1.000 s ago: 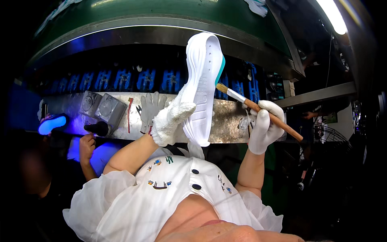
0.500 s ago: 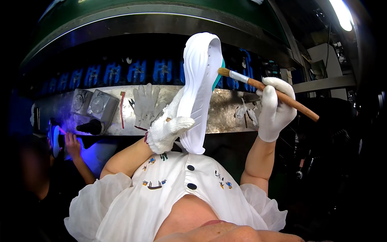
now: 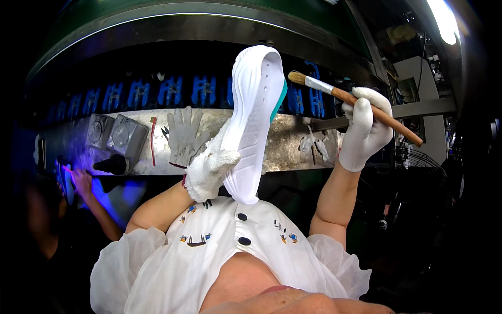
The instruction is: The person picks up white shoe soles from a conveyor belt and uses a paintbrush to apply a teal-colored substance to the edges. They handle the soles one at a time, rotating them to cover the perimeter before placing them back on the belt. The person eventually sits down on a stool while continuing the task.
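A white shoe sole stands tilted upright in front of my chest, its hollow side partly facing me and a teal edge on its right. My left hand, in a thick white glove, grips it by the lower left side with the thumb across it. My right hand, gloved in thinner white, is closed around the wooden handle of a paintbrush. The brush's tan bristles point left, a short gap away from the sole's upper right edge. My left fingers behind the sole are hidden.
On the metal ledge lie a spare grey-white glove, a red stick, two lidded grey containers and a dark nozzle-shaped thing. Behind runs a row of blue holders. Another person's hand works at far left.
The brush has come away from the sole's edge, moving right and slightly up with my right hand. The sole and my left hand have shifted a little left, showing more of the hollow side.
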`<control>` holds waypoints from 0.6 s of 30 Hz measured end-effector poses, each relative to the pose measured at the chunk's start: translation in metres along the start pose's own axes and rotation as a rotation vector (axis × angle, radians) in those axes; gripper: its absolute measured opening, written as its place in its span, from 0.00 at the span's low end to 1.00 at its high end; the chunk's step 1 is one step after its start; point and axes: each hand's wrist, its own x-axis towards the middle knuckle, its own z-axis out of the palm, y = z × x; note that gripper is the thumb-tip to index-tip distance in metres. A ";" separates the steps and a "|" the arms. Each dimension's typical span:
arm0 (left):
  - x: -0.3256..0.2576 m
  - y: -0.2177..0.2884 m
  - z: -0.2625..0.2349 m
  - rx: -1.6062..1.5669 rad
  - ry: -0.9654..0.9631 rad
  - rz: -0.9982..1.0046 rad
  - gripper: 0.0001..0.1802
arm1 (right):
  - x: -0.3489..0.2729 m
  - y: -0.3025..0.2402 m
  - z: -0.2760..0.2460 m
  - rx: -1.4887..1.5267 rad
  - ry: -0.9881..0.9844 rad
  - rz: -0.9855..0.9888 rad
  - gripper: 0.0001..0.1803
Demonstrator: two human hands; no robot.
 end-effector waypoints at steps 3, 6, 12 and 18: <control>0.001 0.001 -0.002 0.023 -0.003 -0.010 0.48 | -0.008 -0.003 0.005 0.022 -0.097 -0.099 0.06; 0.000 0.004 0.004 0.011 -0.006 -0.025 0.49 | -0.012 0.006 0.005 -0.023 -0.195 -0.185 0.05; 0.002 0.013 0.003 -0.038 -0.031 0.007 0.53 | -0.024 0.004 0.005 -0.045 -0.312 -0.268 0.04; 0.004 0.027 -0.012 -0.414 -0.265 0.130 0.38 | -0.041 0.003 0.003 0.157 -0.147 -0.196 0.10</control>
